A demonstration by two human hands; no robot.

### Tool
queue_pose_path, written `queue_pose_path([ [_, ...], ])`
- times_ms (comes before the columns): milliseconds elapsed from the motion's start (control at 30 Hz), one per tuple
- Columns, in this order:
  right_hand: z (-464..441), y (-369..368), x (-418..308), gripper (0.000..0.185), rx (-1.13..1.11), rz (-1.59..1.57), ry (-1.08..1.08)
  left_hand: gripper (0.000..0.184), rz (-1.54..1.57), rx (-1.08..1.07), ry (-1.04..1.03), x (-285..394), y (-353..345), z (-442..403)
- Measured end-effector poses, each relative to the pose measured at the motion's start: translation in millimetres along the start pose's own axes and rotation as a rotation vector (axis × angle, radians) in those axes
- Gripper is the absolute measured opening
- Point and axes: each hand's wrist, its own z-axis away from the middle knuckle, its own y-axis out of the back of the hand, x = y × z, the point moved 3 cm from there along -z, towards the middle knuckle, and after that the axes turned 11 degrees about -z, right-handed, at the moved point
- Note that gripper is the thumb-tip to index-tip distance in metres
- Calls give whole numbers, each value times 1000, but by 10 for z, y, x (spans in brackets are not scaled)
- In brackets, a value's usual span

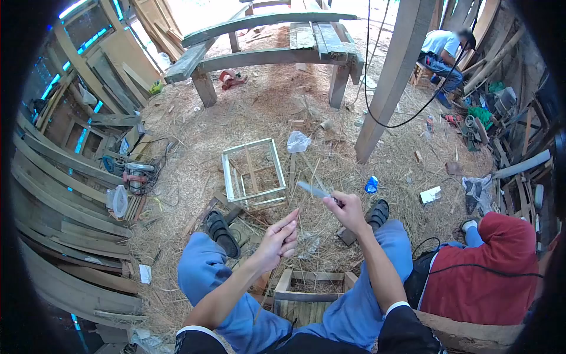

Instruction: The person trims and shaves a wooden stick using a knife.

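Observation:
My right hand [349,212] is closed round the handle of a knife [313,189], its broad pale blade pointing up and to the left. To the left and slightly lower, my left hand [276,241] pinches a thin wooden strip [263,301], whose lower part hangs down towards my lap. The reddish tip at my left fingertips is too small to make out clearly. Blade and left fingers are apart. Between my knees stands a small wooden frame with slats [284,295]. Beyond my hands, a pale open wooden stool frame [278,165] rests on the floor.
Straw and shavings cover the floor. A heavy workbench [259,59] stands ahead, and a post [392,88] rises at right. A circular saw [137,177] lies left near stacked boards [65,200]. A person in a red top [480,277] sits close right; another person [442,50] crouches farther back.

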Motion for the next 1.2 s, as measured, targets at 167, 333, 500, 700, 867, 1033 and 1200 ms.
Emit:
queue_pose_path([
  [167,46,-289,-219,32,-159,-103,88,29,-65,79,-30,-90,16,-167],
  [333,13,-345,-288,31,-205,-161,121,10,-106,66,-27,-74,-22,-214],
  [500,-9,-228,-314,32,-196,-129,212,13,-131,27,-44,-76,-60,-177],
  [700,-11,-96,-162,38,-99,-35,227,33,-114,65,-1,-136,-136,-146],
  [867,-160,370,178,43,130,240,24,48,-56,-30,14,-191,-250,-10],
  [1033,30,154,127,44,58,82,-2,47,-76,27,10,-72,-87,-41],
  [1200,91,-127,-95,42,-88,12,71,45,-78,92,-18,-22,-118,-96],
])
